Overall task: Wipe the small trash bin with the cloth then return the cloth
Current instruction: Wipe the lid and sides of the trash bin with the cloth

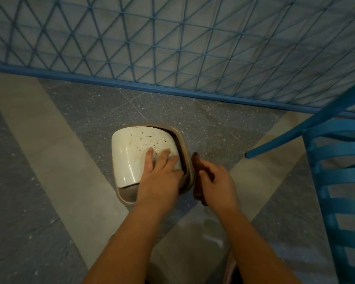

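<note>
Small trash bin stands on speckled floor, near blue mesh fence; white swing lid tilted, flecked with brown specks. Left hand lies flat on lid, fingers straight and spread, gripping nothing. Right hand just beside bin's right rim, fingers curled round brown cloth; whether cloth touches rim cannot be told. Blue chair at right.
</note>
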A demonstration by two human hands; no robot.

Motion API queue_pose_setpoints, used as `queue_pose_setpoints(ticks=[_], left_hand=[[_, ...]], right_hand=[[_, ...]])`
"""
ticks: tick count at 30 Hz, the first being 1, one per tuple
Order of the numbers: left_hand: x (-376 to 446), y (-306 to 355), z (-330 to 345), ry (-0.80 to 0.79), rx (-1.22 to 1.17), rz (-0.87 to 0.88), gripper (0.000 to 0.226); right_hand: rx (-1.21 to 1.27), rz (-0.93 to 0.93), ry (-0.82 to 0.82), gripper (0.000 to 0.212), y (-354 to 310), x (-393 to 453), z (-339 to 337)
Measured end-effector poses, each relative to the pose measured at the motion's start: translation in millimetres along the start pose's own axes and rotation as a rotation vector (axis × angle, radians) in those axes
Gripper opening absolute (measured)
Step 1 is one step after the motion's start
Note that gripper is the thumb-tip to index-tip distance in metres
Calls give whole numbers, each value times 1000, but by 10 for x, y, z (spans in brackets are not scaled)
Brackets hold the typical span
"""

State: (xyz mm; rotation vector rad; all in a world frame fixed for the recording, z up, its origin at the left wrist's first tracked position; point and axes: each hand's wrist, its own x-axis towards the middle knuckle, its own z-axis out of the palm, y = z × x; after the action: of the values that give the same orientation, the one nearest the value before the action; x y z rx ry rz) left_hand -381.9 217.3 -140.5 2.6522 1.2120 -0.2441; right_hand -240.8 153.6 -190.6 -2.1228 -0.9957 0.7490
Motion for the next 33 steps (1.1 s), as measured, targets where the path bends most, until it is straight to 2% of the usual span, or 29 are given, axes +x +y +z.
queue_pose_setpoints(ticks=[3,6,10,14,18,23,29,33], left_hand=[[-81,-67,-31,-37,31,-30,35],[-184,-96,-29,-62,40,-142,38],[-286,-122,44,-59,-53,-241,19],[-258,-146,92,-64,-88,-232,13],[-214,-161,126,-50,-103,-231,14],[-199,-154,90,-92,-118,-239,15],[-180,-187,82,-127,-106,-224,14],[-181,-223,82,-137,-102,-201,14]], right_hand=[[-50,-24,-23,34,99,-132,39],[-55,-21,-25,37,104,-232,111],[-111,-152,-127,36,-2,-424,299],[-94,-148,-130,32,-25,-449,421],[-184,-152,-93,31,-47,-138,403],[-196,-56,-4,32,-139,124,423],[-37,-96,-24,25,53,-451,497],[-109,-157,-35,26,70,-129,419]])
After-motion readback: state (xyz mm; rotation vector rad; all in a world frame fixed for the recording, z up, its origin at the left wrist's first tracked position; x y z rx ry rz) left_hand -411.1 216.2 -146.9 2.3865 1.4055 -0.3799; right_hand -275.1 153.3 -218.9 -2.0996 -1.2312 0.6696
